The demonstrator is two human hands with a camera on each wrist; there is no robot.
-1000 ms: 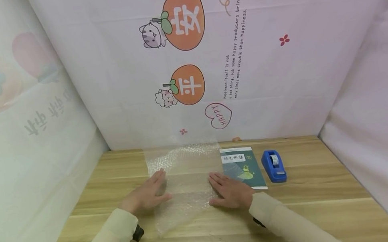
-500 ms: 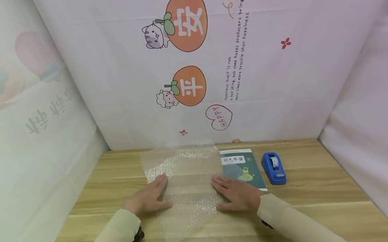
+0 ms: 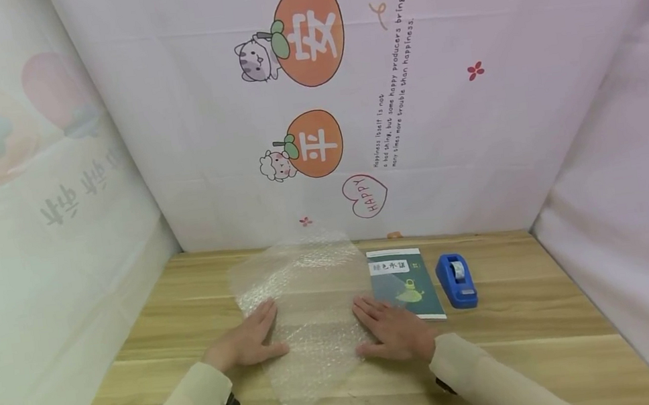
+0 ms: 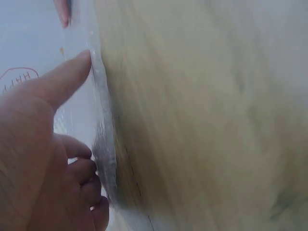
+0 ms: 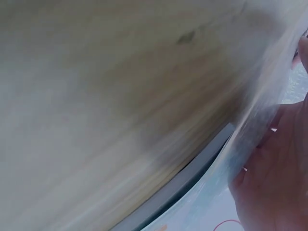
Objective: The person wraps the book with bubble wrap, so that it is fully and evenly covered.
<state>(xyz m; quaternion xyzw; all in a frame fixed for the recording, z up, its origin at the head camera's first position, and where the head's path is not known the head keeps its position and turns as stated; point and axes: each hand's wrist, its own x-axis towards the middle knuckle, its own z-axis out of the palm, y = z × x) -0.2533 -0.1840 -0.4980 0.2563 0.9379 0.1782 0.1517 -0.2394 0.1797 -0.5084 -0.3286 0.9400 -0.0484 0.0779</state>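
A sheet of clear bubble wrap (image 3: 318,352) lies skewed on the wooden table, one corner pointing toward me. My left hand (image 3: 248,337) rests on its left side, fingers extended and thumb spread. On the right side, my right hand (image 3: 397,328) rests with fingers extended too. To the right, a dark green booklet (image 3: 423,291) with a white label lies partly beneath the sheet's edge. In the left wrist view, the left thumb and fingers lie along the wrap's edge (image 4: 103,96). The right wrist view shows the right hand by the wrap, close to the booklet (image 5: 192,185).
A blue tape dispenser (image 3: 456,281) with a roll in it stands right of the booklet. White printed cloth (image 3: 448,167) hangs behind the table's far edge and on both sides. Wooden table top (image 3: 537,352) extends to the right.
The bubble wrap has turned counterclockwise: its far-left corner shifted left, its near corner toward me and right. Both hands moved slightly nearer with it. Booklet and tape dispenser stay put.
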